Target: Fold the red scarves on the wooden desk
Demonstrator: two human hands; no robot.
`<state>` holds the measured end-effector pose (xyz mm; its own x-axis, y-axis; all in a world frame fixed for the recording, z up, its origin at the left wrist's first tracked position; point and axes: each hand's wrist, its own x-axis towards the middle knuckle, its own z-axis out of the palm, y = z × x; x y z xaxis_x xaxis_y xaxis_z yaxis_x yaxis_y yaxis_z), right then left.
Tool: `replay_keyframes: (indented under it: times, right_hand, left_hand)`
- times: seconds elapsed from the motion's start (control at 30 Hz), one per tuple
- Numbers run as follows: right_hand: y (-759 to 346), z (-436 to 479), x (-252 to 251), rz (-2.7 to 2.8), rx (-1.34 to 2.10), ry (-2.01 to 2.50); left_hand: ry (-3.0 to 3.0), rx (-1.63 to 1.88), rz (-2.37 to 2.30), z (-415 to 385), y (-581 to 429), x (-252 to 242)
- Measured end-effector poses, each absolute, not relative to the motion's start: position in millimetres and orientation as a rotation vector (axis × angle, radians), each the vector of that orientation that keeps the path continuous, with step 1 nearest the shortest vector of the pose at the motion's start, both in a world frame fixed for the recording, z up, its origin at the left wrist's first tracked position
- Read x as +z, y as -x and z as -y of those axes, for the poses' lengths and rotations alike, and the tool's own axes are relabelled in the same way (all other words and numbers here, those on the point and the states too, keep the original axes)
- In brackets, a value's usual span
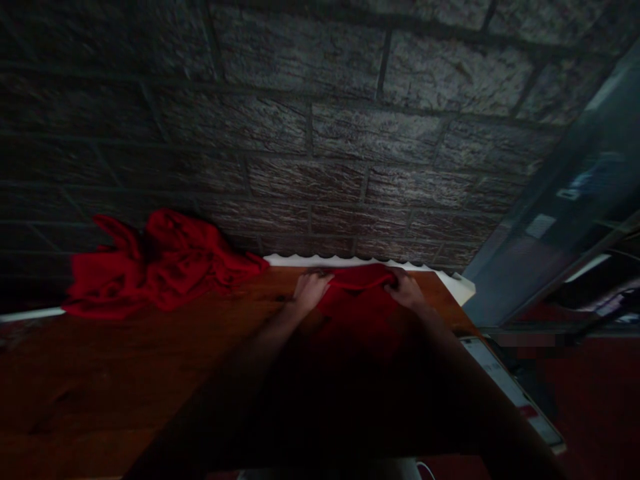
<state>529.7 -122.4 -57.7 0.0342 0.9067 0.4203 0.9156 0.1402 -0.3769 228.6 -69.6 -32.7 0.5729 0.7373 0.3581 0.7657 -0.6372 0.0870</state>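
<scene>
A: Where is the red cloth?
B: On the wooden table, at the far side, right of the middle. Its far part lies between the hands, and its near part sinks into shadow.

A: And the hands?
B: Apart from each other, both on that far part. The left hand grips the left side and the right hand grips the right side, fingers curled on the fabric.

A: Which step is that?
B: My reading is arranging the cloth: a band of it lies across the top with a dark gap beneath, so a fold or an edge is being set. Which of those, I cannot tell.

A: What does the next move call for?
B: I'd say an even pull from both sides, so the band lies straight. The dark near part makes alignment hard to judge.

A: What lies around it?
B: To the left, well apart, a crumpled red heap. White scalloped edging runs along the table's far side, below the block wall. Right and nearer is a flat pale panel; farther right, a grey-blue frame.
</scene>
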Motion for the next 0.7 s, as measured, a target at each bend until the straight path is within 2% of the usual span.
replay_keyframes:
  times: [0.53, 0.7]
  right_hand:
    - [-530.9, 122.5, -61.2, 1.787, -0.161, 1.778]
    - [-528.8, 124.7, -61.0, 1.668, -0.189, 1.861]
  left_hand:
    - [2.477, -0.65, 1.634, 64.9, -231.9, -35.0]
    - [2.486, -0.688, 1.571, 67.3, -230.6, -34.1]
